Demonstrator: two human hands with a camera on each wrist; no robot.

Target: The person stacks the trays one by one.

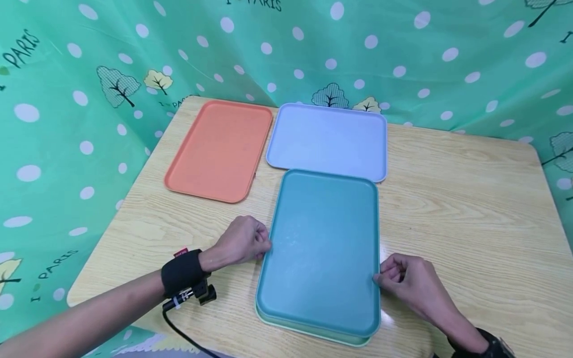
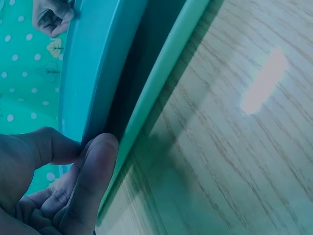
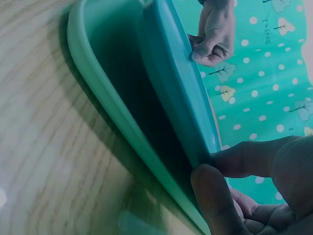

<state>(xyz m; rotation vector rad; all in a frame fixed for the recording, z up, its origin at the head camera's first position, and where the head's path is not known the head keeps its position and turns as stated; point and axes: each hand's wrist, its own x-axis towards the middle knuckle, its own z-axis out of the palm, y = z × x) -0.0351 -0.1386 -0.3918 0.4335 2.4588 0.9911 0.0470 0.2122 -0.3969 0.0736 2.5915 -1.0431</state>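
Nearest to us runs a bare left forearm [image 1: 89, 318], angling in from the lower corner, wrapped at the wrist by a wide, soft-looking black band [image 1: 182, 273]; we follow it to the left hand [image 1: 241, 242], thumb and forefinger pinching the long side of a teal tray [image 1: 322, 248], the other fingers curled in towards the palm; across from it we have the right hand [image 1: 414, 281] doing the same on the opposite side, thumb on top, forefinger tucked beneath the rim.

Now we look at the tray itself: a smooth rectangle with rounded corners, a low raised lip and a few faint pale smudges on its flat face; it sits above a pale green tray [image 2: 164, 68], and both wrist views give us a dark gap between the two rims; at the near end we see the green one's rounded edge peeping out.

Beyond lie two more; an orange tray [image 1: 219, 149], matte and set at a slant on the left; a periwinkle tray [image 1: 331, 141], turned broadside just past the teal one's far end; all this on a pale table [image 1: 461, 209] with streaky wood grain and a glossy glint; behind it we catch a green cloth [image 1: 403, 30], softly creased, printed with white ovals and little trees.
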